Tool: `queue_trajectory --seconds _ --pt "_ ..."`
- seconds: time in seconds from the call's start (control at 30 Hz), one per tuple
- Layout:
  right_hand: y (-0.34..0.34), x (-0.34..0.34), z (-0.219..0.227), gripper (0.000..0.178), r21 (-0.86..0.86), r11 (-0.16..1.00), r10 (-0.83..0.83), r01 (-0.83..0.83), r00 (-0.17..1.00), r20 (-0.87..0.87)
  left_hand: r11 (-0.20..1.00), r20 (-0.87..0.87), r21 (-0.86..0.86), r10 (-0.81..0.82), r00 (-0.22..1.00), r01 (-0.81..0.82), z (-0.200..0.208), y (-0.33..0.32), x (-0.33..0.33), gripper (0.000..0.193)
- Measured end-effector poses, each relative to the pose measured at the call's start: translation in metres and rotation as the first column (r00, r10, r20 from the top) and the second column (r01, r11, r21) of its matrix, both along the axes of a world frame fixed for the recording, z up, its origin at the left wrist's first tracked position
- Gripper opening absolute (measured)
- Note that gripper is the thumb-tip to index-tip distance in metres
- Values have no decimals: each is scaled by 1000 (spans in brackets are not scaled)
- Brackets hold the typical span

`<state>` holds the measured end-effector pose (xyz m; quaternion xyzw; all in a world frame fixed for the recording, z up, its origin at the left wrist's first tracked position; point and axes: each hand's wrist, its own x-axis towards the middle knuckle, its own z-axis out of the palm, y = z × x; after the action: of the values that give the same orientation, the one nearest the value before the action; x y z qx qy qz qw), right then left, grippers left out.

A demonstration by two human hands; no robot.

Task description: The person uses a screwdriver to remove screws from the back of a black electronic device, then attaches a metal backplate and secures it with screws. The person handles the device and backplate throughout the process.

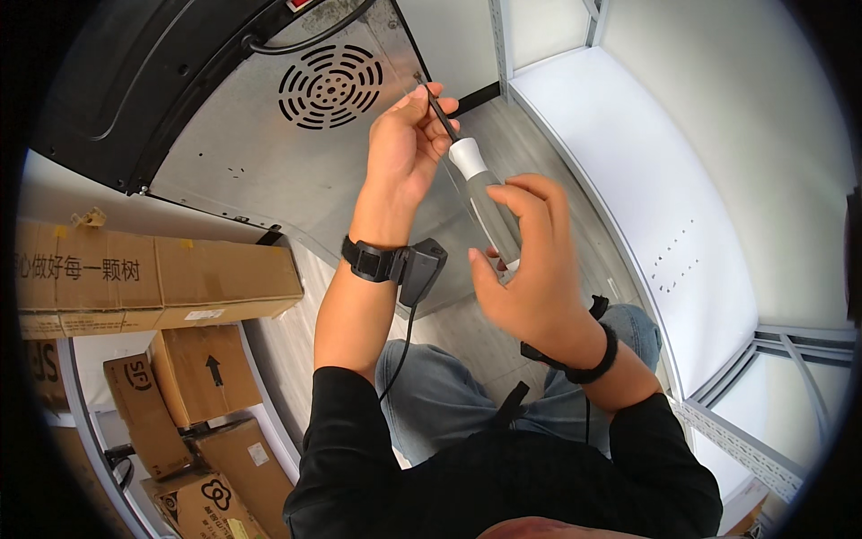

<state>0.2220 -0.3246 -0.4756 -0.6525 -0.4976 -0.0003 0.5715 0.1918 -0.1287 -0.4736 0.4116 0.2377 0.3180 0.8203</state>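
A screwdriver (486, 196) with a grey and white handle and a dark shaft slants up toward a metal back panel (260, 162). Its tip meets the panel near the right edge, at a small dark screw (417, 77). Pinched around the shaft close to the tip are the fingers of my left hand (409, 135). My right hand (539, 260) curls loosely about the handle, its index finger against the grey side and its thumb by the lower end. Part of the right fingers is hidden behind the handle. Both wrists wear black straps.
Round vent slots (330, 87) and a black cable (314, 40) are on the panel. Cardboard boxes (211, 368) sit on a shelf at left, with a long carton (224, 278) above. A white shelf board (628, 171) with several loose screws (673, 260) runs along the right.
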Motion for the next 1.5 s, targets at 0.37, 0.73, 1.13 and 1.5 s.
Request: queue_trajectory --seconds 0.37,0.73,1.13,1.5 --pt "5 3 -15 46 110 992 -72 60 992 105 998 -9 -41 48 999 -48 -1 0 2 20" --pt "1 11 -11 50 25 999 21 -22 999 31 997 77 -21 -68 995 69 -2 -2 -1 20" --pt "6 15 -14 47 197 977 -112 81 983 148 993 85 -52 -101 991 105 -5 1 -1 21" --pt "1 15 -7 52 24 989 146 -145 984 -97 994 139 -35 -95 986 101 -8 2 -4 18"
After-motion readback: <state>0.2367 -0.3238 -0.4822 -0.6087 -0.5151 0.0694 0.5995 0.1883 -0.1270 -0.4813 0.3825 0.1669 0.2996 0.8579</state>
